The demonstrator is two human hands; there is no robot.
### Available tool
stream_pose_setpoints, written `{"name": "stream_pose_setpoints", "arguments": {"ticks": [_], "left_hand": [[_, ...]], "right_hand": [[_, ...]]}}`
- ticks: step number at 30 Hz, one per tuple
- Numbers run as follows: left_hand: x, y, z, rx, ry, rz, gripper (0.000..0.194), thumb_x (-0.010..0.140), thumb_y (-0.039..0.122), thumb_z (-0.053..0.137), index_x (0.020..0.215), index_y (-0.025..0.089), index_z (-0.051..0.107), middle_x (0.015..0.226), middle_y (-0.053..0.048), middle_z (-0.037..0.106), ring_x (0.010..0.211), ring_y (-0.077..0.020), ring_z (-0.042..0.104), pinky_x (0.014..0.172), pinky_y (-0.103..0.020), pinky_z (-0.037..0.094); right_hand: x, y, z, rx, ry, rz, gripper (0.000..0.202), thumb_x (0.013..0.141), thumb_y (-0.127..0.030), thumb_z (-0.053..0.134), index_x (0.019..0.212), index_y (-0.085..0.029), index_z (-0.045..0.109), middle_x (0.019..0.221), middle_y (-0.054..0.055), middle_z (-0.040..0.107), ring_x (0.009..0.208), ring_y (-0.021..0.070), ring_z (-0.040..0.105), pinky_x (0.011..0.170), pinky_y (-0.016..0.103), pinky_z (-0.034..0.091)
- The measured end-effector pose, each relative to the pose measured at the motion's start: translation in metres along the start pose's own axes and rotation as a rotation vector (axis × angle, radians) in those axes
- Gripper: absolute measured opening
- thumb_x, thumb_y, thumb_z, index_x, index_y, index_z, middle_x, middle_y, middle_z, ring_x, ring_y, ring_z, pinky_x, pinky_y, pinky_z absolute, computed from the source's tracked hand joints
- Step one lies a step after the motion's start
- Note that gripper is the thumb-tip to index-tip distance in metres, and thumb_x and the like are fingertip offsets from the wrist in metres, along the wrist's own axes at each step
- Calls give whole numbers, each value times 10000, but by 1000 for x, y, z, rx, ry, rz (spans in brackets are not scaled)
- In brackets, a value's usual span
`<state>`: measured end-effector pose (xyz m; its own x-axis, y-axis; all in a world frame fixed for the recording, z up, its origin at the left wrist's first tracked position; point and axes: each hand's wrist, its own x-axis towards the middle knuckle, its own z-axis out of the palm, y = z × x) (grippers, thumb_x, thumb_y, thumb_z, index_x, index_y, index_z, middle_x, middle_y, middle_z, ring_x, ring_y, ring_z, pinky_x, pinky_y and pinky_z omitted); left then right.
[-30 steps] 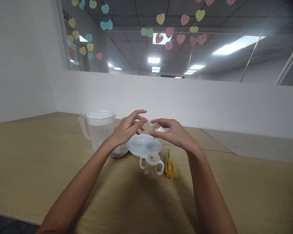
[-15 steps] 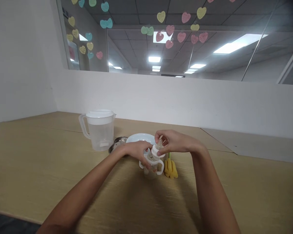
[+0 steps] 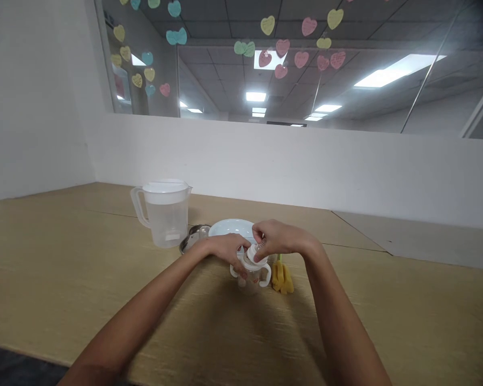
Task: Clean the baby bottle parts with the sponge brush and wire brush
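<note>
A clear baby bottle with two white side handles stands upright on the table. My left hand is wrapped around its upper part from the left. Between the fingers of my right hand is the white nipple cap, a collar with a clear teat, sitting at the bottle's mouth. The teat is mostly covered by my fingers. Just right of the bottle lies a yellow sponge brush with a green stem, partly behind my right hand.
A clear plastic pitcher with a white lid stands at the left. Behind my hands are a white bowl and a metal tray holding a small clear item. A white wall rises behind the wooden table.
My right hand has moved down and slightly left, bringing the nipple cap from just above the bottle onto its mouth. The left hand keeps its hold on the bottle.
</note>
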<state>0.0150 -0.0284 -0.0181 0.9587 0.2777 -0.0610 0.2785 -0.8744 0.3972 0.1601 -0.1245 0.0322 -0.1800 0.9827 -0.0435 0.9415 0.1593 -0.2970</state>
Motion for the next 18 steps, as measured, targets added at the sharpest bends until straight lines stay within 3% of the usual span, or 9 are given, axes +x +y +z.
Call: {"name": "stream_pose_setpoints", "arguments": {"ticks": [6, 11, 16, 18], "left_hand": [[2, -8, 5, -117, 24, 36, 458, 491, 368, 756, 899, 206, 628, 838, 20, 637, 814, -194, 574, 719, -255, 416], [-2, -13, 11, -208, 165, 93, 402, 505, 270, 758, 888, 236, 638, 807, 54, 642, 788, -186, 591, 695, -241, 441], [-3, -7, 14, -209, 154, 65, 382, 472, 192, 763, 834, 230, 644, 767, 57, 645, 746, -173, 608, 616, -218, 458], [-2, -6, 15, -143, 349, 43, 357, 416, 191, 786, 742, 234, 648, 691, 75, 634, 666, -153, 606, 557, -199, 450]], "right_hand": [[5, -9, 5, -30, 7, -15, 248, 571, -265, 661, 691, -200, 454, 734, -14, 499, 593, 107, 413, 443, 214, 255], [14, -10, 14, -78, -12, -35, 235, 564, -198, 655, 737, -201, 496, 780, -2, 543, 618, 118, 454, 449, 211, 282], [17, -14, 19, -145, 49, -4, 240, 562, -248, 673, 749, -185, 537, 784, 29, 583, 614, 136, 498, 433, 220, 298], [16, -18, 19, -185, 90, 37, 249, 582, -308, 676, 759, -172, 564, 778, 52, 602, 618, 151, 521, 434, 229, 305]]}}
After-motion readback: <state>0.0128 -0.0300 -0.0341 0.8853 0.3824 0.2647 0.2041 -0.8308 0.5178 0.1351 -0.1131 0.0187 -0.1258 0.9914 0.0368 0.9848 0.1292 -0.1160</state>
